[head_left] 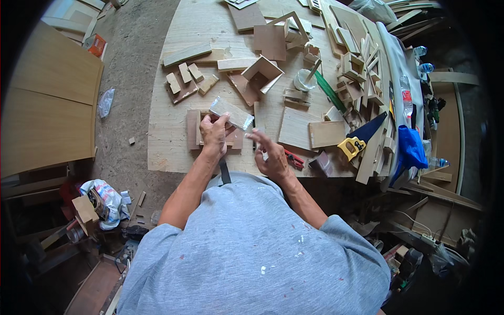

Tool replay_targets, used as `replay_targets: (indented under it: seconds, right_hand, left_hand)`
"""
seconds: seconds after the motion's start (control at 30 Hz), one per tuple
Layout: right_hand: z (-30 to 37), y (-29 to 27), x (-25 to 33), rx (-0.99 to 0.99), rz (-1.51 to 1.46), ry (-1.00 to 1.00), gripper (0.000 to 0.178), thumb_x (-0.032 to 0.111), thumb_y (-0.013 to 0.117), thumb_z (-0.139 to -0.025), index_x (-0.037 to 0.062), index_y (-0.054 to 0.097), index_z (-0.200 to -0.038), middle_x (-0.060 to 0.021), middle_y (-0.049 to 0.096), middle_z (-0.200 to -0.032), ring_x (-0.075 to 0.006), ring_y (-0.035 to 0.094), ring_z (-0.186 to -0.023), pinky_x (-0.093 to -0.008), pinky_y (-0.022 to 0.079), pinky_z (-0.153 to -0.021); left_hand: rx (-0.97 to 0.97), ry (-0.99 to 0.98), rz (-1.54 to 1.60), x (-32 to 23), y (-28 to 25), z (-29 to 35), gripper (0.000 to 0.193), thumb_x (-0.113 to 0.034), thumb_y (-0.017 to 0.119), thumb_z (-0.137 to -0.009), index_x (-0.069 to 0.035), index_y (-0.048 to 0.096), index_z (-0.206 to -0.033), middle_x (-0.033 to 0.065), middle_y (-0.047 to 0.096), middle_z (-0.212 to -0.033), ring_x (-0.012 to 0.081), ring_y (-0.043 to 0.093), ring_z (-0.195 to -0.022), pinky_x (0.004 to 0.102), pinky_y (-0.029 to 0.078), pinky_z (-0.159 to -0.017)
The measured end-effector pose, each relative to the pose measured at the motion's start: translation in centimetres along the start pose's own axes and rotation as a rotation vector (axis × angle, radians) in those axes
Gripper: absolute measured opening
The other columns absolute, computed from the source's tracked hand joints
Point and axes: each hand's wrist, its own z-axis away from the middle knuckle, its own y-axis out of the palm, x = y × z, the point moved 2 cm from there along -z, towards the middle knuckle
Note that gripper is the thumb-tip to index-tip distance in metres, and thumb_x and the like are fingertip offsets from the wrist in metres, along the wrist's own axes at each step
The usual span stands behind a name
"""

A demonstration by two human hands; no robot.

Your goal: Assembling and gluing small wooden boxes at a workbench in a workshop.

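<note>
My left hand [214,132] is closed on a small wooden board [231,113], held tilted above the bench. White glue-like paste coats both ends of the board. Just off its right end is my right hand [270,155], fingers apart and partly bent, with white on a fingertip and nothing visible in its grasp. Beneath my left hand lies a small wooden frame [193,128] on a brown panel, partly hidden by the hand and wrist. A white tub of paste [304,80] with a stick in it stands farther back, to the right.
The plywood bench [163,149] carries many wood offcuts and an open box piece [264,73]. At right lie a yellow-handled handsaw [362,137], red-handled pliers [295,160] and a blue bag [411,147]. Tall wooden panels [50,100] stand at the left.
</note>
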Motion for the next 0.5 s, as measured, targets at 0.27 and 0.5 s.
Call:
replay_targets:
  seconds: [0.27,0.5]
  right_hand:
    - [-0.3,-0.8,-0.9,-0.081,0.019,0.089,0.078,-0.010,0.052,-0.071,0.0085,0.035,-0.144,-0.0176,0.067,-0.110,-0.0300,0.064,-0.068,-0.0399,0.055,-0.065]
    - [-1.8,-1.6,-2.4,-0.026,0.303,0.095,0.086,-0.010,0.053,-0.070,0.0136,0.029,-0.148,-0.0169,0.066,-0.118,-0.0388,0.067,-0.079,-0.0484,0.055,-0.071]
  left_hand:
    - [0.031,-0.005,-0.053,-0.3,0.3,0.1,0.019,-0.009,0.070,-0.086,-0.003,0.056,-0.096,0.0059,0.061,-0.090,0.0139,0.062,-0.074,0.0370,0.061,-0.073]
    - [0.136,-0.010,-0.063,-0.8,1.4,1.2,0.020,-0.011,0.072,-0.085,-0.001,0.060,-0.099,0.0049,0.063,-0.085,0.0133,0.062,-0.072,0.0333,0.059,-0.069]
